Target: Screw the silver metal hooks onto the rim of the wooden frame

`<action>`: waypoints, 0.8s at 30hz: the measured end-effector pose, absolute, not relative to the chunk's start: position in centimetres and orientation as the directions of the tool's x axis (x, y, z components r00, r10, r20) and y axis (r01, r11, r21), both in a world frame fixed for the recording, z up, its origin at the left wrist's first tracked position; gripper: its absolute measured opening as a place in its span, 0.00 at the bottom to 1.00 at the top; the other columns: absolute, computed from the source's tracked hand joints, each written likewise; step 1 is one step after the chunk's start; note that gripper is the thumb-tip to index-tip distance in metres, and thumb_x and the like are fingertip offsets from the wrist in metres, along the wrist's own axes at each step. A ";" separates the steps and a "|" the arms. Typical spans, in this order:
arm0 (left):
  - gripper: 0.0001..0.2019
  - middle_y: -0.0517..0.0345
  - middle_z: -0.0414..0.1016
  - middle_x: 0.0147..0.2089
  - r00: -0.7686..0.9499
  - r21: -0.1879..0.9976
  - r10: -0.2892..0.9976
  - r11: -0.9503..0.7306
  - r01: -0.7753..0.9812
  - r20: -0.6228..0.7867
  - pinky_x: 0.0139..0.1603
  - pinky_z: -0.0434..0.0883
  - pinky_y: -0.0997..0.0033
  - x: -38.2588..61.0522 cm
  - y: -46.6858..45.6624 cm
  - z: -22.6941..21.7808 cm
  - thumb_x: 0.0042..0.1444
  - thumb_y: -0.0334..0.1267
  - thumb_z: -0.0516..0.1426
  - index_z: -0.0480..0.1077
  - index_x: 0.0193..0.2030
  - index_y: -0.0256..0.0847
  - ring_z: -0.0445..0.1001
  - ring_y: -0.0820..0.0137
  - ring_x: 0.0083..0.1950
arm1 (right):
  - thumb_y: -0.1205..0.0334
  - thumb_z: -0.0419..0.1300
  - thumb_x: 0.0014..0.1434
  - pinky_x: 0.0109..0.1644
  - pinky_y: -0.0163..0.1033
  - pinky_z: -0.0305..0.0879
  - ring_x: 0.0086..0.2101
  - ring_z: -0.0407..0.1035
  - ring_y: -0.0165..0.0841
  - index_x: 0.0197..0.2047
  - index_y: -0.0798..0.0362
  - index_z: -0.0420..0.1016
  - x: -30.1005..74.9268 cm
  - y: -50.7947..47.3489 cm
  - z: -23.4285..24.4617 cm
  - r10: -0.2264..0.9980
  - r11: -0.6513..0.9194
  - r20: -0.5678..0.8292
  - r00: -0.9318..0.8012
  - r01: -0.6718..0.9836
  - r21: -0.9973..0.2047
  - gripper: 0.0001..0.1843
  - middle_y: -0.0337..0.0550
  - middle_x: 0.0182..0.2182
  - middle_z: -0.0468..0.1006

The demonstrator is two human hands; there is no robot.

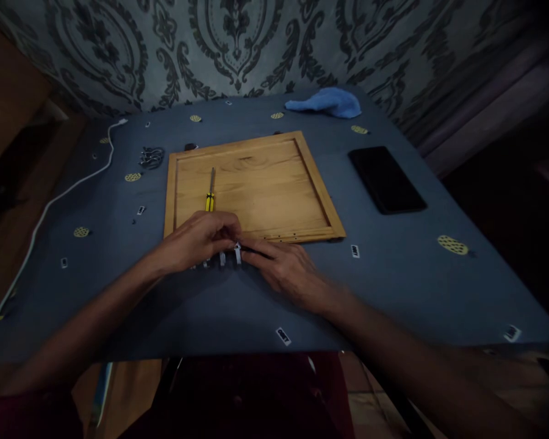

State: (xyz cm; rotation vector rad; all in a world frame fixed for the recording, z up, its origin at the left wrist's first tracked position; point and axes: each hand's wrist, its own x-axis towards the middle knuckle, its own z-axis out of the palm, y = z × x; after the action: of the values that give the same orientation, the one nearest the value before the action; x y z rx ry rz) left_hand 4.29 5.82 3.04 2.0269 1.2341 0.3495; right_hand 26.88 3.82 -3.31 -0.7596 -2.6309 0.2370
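A wooden framed board [251, 183] lies on the table, and small light metal hooks [222, 259] are lined up along its front edge, several of them partly covered by my fingers. My left hand [201, 241] is curled over that edge in a pinch, and its fingertips hide whatever is between them. From the right, my right hand [283, 265] reaches in with its fingers closed at the rightmost metal hook [238, 253]. On the board, just beyond my left hand, is a screwdriver [210, 201] with a yellow and black handle.
A bundle of metal hooks [151, 157] lies left of the board. On the right is a black phone [387, 180], with a blue cloth [329, 102] at the back. A white cable [73, 185] runs down the left side of the blue patterned tablecloth [393, 292].
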 end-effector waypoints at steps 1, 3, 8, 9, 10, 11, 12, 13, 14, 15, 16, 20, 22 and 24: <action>0.03 0.59 0.78 0.34 0.495 0.702 0.858 -0.269 0.660 -0.136 0.35 0.68 0.75 4.1 5.7 3.3 0.59 0.31 0.61 0.75 0.41 0.39 0.75 0.72 0.35 | 0.76 0.55 0.65 0.40 0.43 0.79 0.42 0.81 0.39 0.54 0.51 0.80 26.9 3.8 -3.2 0.534 0.844 0.326 -0.780 0.471 -0.257 0.20 0.46 0.60 0.79; 0.05 0.59 0.79 0.36 0.474 0.700 0.871 -0.258 0.665 -0.129 0.36 0.69 0.73 3.6 5.2 3.5 0.61 0.36 0.62 0.75 0.43 0.40 0.76 0.71 0.36 | 0.76 0.55 0.65 0.41 0.43 0.79 0.43 0.81 0.39 0.55 0.51 0.79 26.8 3.8 -3.1 0.523 0.851 0.340 -0.781 0.458 -0.257 0.20 0.46 0.60 0.79; 0.13 0.56 0.78 0.47 0.479 0.629 0.875 -0.338 0.700 -0.063 0.49 0.72 0.65 3.3 3.7 3.0 0.61 0.43 0.64 0.73 0.50 0.42 0.77 0.63 0.49 | 0.74 0.57 0.67 0.42 0.41 0.78 0.44 0.80 0.38 0.56 0.49 0.79 26.9 3.8 -3.3 0.536 0.843 0.345 -0.771 0.467 -0.266 0.19 0.46 0.58 0.80; 0.15 0.55 0.78 0.49 0.484 0.591 0.874 -0.367 0.718 -0.045 0.52 0.71 0.63 3.4 3.3 2.9 0.61 0.45 0.64 0.72 0.51 0.42 0.76 0.62 0.51 | 0.73 0.57 0.67 0.42 0.40 0.77 0.43 0.80 0.37 0.56 0.49 0.79 26.9 3.8 -3.4 0.539 0.841 0.347 -0.767 0.470 -0.267 0.18 0.46 0.58 0.80; 0.16 0.54 0.77 0.50 0.485 0.546 0.874 -0.392 0.740 -0.030 0.53 0.71 0.61 3.5 3.0 2.8 0.61 0.46 0.64 0.72 0.52 0.41 0.75 0.60 0.53 | 0.73 0.58 0.67 0.42 0.40 0.77 0.43 0.80 0.37 0.56 0.49 0.79 26.9 3.8 -3.5 0.539 0.841 0.349 -0.767 0.469 -0.270 0.18 0.46 0.57 0.81; 0.16 0.53 0.77 0.49 0.484 0.499 0.875 -0.412 0.762 -0.016 0.53 0.71 0.60 3.6 2.8 2.8 0.62 0.46 0.64 0.71 0.52 0.41 0.75 0.60 0.53 | 0.72 0.58 0.68 0.42 0.40 0.77 0.44 0.80 0.37 0.56 0.49 0.79 26.9 3.8 -3.5 0.537 0.843 0.352 -0.767 0.464 -0.274 0.17 0.47 0.58 0.80; 0.16 0.53 0.77 0.48 0.482 0.452 0.876 -0.427 0.783 -0.009 0.52 0.71 0.59 3.8 2.5 2.7 0.62 0.47 0.63 0.71 0.51 0.40 0.74 0.59 0.52 | 0.72 0.57 0.68 0.42 0.41 0.77 0.44 0.80 0.38 0.56 0.50 0.79 26.9 3.8 -3.5 0.533 0.845 0.357 -0.768 0.458 -0.276 0.17 0.47 0.58 0.80; 0.15 0.54 0.77 0.47 0.479 0.409 0.878 -0.437 0.801 -0.001 0.50 0.71 0.59 3.9 2.3 2.7 0.62 0.47 0.63 0.71 0.49 0.40 0.74 0.59 0.50 | 0.72 0.57 0.68 0.42 0.42 0.78 0.44 0.80 0.38 0.56 0.50 0.79 26.9 3.8 -3.6 0.527 0.848 0.361 -0.769 0.452 -0.276 0.17 0.48 0.58 0.80; 0.14 0.54 0.76 0.46 0.474 0.369 0.880 -0.444 0.817 0.010 0.49 0.70 0.59 4.0 2.1 2.6 0.62 0.47 0.63 0.72 0.47 0.40 0.74 0.59 0.49 | 0.72 0.56 0.69 0.42 0.42 0.78 0.45 0.80 0.38 0.56 0.51 0.78 26.9 3.9 -3.5 0.522 0.851 0.363 -0.772 0.448 -0.274 0.17 0.48 0.58 0.80; 0.14 0.54 0.77 0.45 0.473 0.332 0.881 -0.454 0.827 0.026 0.49 0.70 0.59 4.1 2.0 2.5 0.62 0.48 0.63 0.72 0.45 0.40 0.74 0.59 0.49 | 0.73 0.55 0.69 0.42 0.42 0.78 0.45 0.80 0.38 0.56 0.51 0.78 26.9 3.9 -3.5 0.519 0.853 0.362 -0.774 0.446 -0.269 0.18 0.47 0.58 0.80; 0.14 0.53 0.77 0.45 0.475 0.302 0.879 -0.465 0.833 0.044 0.48 0.70 0.58 4.1 1.8 2.4 0.62 0.48 0.63 0.72 0.44 0.40 0.73 0.59 0.48 | 0.73 0.54 0.69 0.43 0.42 0.78 0.45 0.80 0.38 0.56 0.51 0.78 26.9 3.9 -3.5 0.518 0.854 0.362 -0.775 0.447 -0.265 0.18 0.47 0.58 0.80; 0.16 0.52 0.77 0.48 0.508 0.266 0.856 -0.512 0.817 0.089 0.48 0.70 0.59 4.1 1.6 1.8 0.63 0.49 0.62 0.72 0.47 0.39 0.73 0.59 0.49 | 0.73 0.53 0.68 0.44 0.43 0.78 0.47 0.79 0.39 0.57 0.52 0.78 26.9 3.9 -3.5 0.520 0.851 0.352 -0.778 0.442 -0.282 0.20 0.48 0.59 0.79; 0.16 0.52 0.77 0.48 0.516 0.271 0.851 -0.521 0.810 0.093 0.48 0.69 0.59 4.1 1.6 1.7 0.64 0.49 0.62 0.72 0.50 0.39 0.73 0.59 0.49 | 0.74 0.53 0.68 0.44 0.43 0.78 0.47 0.79 0.39 0.57 0.52 0.78 27.0 3.9 -3.5 0.517 0.853 0.355 -0.779 0.437 -0.285 0.20 0.48 0.59 0.79; 0.16 0.52 0.77 0.48 0.519 0.273 0.850 -0.522 0.808 0.091 0.48 0.69 0.59 4.2 1.6 1.6 0.63 0.49 0.62 0.72 0.51 0.39 0.73 0.59 0.49 | 0.74 0.53 0.68 0.43 0.42 0.77 0.46 0.79 0.38 0.56 0.52 0.79 27.0 3.9 -3.5 0.514 0.856 0.363 -0.777 0.440 -0.272 0.20 0.47 0.59 0.79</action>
State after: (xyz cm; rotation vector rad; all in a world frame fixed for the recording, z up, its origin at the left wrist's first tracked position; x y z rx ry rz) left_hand 4.21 1.64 1.64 2.5614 1.4165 0.3160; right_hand 26.96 3.91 -3.51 -0.7042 -2.6010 0.2385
